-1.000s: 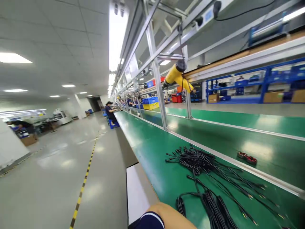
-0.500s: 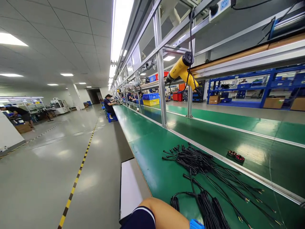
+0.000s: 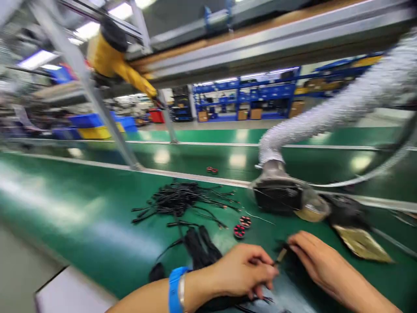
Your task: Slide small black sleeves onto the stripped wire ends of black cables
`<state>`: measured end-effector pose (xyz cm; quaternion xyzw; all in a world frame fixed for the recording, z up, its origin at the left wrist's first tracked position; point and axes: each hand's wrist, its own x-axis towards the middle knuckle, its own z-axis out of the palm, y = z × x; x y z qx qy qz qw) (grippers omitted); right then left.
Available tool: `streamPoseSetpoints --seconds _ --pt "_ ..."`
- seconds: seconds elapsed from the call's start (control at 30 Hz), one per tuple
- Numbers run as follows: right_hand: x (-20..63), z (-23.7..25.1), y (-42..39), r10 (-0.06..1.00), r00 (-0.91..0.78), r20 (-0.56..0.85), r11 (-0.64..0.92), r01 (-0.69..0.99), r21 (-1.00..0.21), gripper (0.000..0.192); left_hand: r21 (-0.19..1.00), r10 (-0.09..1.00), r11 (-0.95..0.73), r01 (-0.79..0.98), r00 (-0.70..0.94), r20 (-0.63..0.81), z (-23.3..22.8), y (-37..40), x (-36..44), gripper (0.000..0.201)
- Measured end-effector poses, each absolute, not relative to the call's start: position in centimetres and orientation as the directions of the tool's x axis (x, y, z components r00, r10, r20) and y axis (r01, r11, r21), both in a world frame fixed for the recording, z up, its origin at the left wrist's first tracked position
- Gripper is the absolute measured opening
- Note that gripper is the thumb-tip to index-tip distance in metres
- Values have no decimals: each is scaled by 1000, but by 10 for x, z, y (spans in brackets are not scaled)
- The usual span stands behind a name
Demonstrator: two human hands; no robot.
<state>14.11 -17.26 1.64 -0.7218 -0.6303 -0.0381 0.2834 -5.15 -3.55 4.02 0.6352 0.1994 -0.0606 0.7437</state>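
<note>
My left hand [image 3: 246,268], with a blue band [image 3: 176,289] at the wrist, is closed in a pinch. A thin, blurred piece with a tan tip [image 3: 281,255] sticks out from its fingertips. My right hand [image 3: 321,263] is just to the right, its fingers pressed together near that tip; what they hold, if anything, is hidden. Below my left hand, several wire ends [image 3: 267,300] show. Bundled black cables [image 3: 197,248] lie left of it, partly behind the forearm. Beyond them is a pile of black cables [image 3: 176,198] with loose wire ends. Two round red-and-black parts [image 3: 239,231] sit beyond my left hand.
A silver flexible duct [image 3: 329,111] comes down to a dark hood [image 3: 276,195] behind my hands. Beside it are a tape roll [image 3: 314,208] and a gold-coloured pouch [image 3: 361,243]. A yellow heat gun [image 3: 110,52] hangs at upper left, near a metal post [image 3: 94,100].
The view has swung right and down toward the bench. Both hands have come into sight, where only a bent arm showed before. The duct and hood now show too.
</note>
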Motion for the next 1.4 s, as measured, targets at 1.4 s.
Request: streamPoseSetpoints --seconds 1.4 --pt "99 88 -195 937 339 89 -129 570 -812 16 954 318 -83 287 915 -247 49 -35 -51 32"
